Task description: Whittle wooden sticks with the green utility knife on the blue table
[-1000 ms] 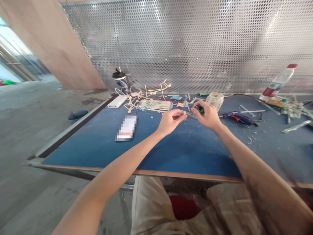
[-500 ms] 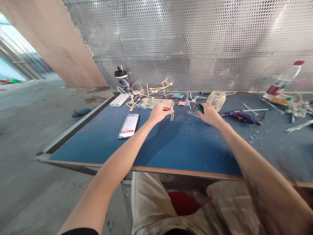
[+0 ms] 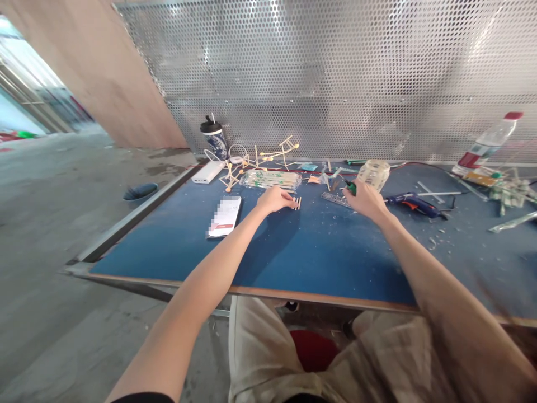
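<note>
My left hand (image 3: 273, 200) is low over the blue table, its fingertips pinched at a short wooden stick. That stick stands in a small row of short pale sticks (image 3: 298, 202) lying side by side; the fingers partly cover them. My right hand (image 3: 368, 199) is wrapped round a small green-handled tool (image 3: 351, 187), whose thin dark tip points up and left. Below that tool lies a clear ruler (image 3: 337, 200). Behind my left hand is a clear packet of wooden sticks (image 3: 272, 179).
A stick frame with yellowish blobs (image 3: 230, 174), a white power bank (image 3: 207, 172), a lidded cup (image 3: 215, 139) and a phone (image 3: 226, 215) are on the left. To the right are a clear jar (image 3: 375, 172), a blue glue gun (image 3: 415, 205) and a bottle (image 3: 489, 143). Perforated metal (image 3: 335, 73) stands behind.
My left hand has lowered a short stick down beside the others on the table. My right hand, with the green-handled tool, has shifted slightly right. The view has shifted a little.
</note>
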`<state>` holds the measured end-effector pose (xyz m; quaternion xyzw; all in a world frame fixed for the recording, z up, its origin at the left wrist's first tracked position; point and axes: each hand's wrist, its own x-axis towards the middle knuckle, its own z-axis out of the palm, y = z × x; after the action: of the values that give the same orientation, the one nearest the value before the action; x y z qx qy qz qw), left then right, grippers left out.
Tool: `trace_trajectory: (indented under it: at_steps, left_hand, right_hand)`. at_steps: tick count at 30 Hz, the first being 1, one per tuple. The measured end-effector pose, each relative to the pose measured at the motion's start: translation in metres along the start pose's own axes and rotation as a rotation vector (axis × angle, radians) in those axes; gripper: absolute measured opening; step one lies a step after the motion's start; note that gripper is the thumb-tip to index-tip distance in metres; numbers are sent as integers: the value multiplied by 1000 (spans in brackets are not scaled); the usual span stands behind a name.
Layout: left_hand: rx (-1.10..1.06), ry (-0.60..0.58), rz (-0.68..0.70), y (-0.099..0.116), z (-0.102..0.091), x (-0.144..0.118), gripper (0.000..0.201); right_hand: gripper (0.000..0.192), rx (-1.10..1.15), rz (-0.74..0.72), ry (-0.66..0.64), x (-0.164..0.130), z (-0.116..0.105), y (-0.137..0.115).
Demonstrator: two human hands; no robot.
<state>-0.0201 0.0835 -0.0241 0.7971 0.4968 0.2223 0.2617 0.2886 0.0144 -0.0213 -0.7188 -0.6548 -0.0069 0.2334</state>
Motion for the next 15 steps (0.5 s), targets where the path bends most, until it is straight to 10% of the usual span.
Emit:
trace_trajectory:
  at_steps: [15]
  left_hand:
    - [128, -41, -174, 4, 6, 2, 35]
  right_hand:
    - [30, -119, 146, -269, 86, 20, -39]
